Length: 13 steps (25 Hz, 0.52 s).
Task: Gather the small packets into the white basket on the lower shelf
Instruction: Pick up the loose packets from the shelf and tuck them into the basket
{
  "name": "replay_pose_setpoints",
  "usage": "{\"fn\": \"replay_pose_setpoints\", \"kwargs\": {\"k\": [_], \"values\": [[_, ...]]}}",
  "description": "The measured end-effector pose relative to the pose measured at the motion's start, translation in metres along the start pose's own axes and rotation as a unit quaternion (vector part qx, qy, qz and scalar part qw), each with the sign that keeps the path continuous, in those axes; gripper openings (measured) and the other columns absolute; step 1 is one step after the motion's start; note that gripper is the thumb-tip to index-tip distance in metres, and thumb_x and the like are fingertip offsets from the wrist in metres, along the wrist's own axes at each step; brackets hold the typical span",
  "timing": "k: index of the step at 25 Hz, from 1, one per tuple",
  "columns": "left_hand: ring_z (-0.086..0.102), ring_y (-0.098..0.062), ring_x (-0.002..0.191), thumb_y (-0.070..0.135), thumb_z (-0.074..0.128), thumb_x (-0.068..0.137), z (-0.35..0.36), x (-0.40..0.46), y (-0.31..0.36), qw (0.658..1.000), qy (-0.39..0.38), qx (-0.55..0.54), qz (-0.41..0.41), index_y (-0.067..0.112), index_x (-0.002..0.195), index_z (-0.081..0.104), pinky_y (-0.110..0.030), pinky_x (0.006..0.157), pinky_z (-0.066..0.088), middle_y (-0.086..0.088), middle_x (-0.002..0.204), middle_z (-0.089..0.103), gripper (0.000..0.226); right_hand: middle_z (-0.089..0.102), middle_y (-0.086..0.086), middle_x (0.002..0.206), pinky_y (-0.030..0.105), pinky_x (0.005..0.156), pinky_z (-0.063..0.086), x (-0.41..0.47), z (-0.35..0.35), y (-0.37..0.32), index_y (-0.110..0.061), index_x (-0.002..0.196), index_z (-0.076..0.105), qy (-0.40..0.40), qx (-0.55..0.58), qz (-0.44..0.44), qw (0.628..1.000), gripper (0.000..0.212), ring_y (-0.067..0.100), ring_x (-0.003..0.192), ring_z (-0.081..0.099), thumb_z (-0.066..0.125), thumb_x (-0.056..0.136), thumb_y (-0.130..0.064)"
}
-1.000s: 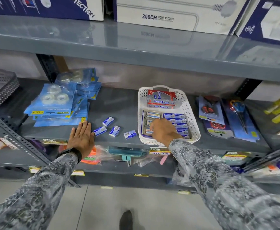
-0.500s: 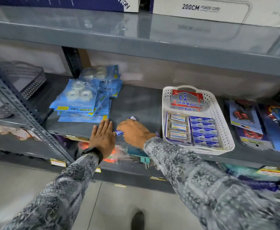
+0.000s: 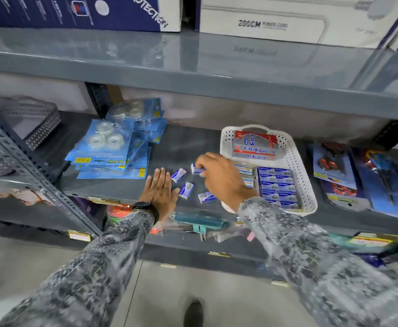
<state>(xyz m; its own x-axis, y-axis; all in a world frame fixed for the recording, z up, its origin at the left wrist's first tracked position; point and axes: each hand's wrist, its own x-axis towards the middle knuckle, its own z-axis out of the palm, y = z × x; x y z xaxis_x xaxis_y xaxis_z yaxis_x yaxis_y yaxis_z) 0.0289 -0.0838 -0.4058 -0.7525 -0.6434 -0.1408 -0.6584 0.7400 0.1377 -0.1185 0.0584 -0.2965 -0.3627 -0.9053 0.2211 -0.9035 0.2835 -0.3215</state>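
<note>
A white perforated basket (image 3: pixel 307 187) stands on the grey lower shelf (image 3: pixel 181 147), with rows of small blue-and-white packets (image 3: pixel 277 185) lying in it and a red-and-grey box (image 3: pixel 255 146) at its far end. Left of the basket, three small packets lie loose on the shelf: one (image 3: pixel 178 175), one (image 3: pixel 186 190) and one (image 3: pixel 207 197). My right hand (image 3: pixel 221 178) is closed on a fourth small packet (image 3: pixel 196 169), held just above the shelf. My left hand (image 3: pixel 160 192) lies flat, palm down, at the shelf's front edge beside the loose packets.
A pile of blue tape packs (image 3: pixel 113 149) lies to the left. Carded scissors (image 3: pixel 382 175) lie right of the basket. A grey mesh bin (image 3: pixel 40 123) stands far left. The upper shelf (image 3: pixel 193 74) with large boxes overhangs. A slanted metal upright (image 3: pixel 32 171) crosses the left.
My right hand left the basket, swung left to the loose packets and closed on one, which it now holds lifted. My left hand stayed flat on the shelf edge.
</note>
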Motion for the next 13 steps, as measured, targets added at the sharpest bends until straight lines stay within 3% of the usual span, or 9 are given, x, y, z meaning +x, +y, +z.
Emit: {"fn": "replay_pose_setpoints", "kwargs": {"k": [3,7,13], "values": [[-0.004,-0.026,0.158,0.049,0.01,0.1,0.007,0.003,0.015,1.0,0.022,0.01,-0.007,0.005,0.159,0.006,-0.046,0.128,-0.003,-0.012,0.17,0.0,0.073,0.073,0.003,0.105,0.041,0.078,0.057,-0.04,-0.036,0.049,-0.02,0.099,0.069,0.019,-0.041,0.097,0.994,0.026,0.028,0.094,0.068,0.066,0.083,0.0],[0.001,-0.023,0.158,0.054,0.002,0.093,0.018,0.005,0.013,0.998,0.059,0.006,-0.007,0.008,0.159,0.012,-0.045,0.128,-0.001,-0.009,0.17,0.007,0.081,0.075,0.004,0.112,0.04,0.08,0.057,-0.094,-0.063,0.099,-0.025,0.103,0.071,-0.048,-0.093,0.214,0.971,0.024,0.033,0.1,0.07,0.063,0.087,-0.008],[0.003,-0.022,0.158,0.055,-0.002,0.09,0.021,0.007,0.013,0.998,0.065,0.02,-0.013,0.008,0.159,0.013,-0.044,0.127,0.001,-0.008,0.17,0.008,0.085,0.075,0.009,0.114,0.044,0.093,0.058,-0.104,-0.06,0.129,-0.021,0.105,0.076,-0.119,-0.105,0.24,0.958,0.029,0.033,0.106,0.069,0.062,0.088,-0.002]]}}
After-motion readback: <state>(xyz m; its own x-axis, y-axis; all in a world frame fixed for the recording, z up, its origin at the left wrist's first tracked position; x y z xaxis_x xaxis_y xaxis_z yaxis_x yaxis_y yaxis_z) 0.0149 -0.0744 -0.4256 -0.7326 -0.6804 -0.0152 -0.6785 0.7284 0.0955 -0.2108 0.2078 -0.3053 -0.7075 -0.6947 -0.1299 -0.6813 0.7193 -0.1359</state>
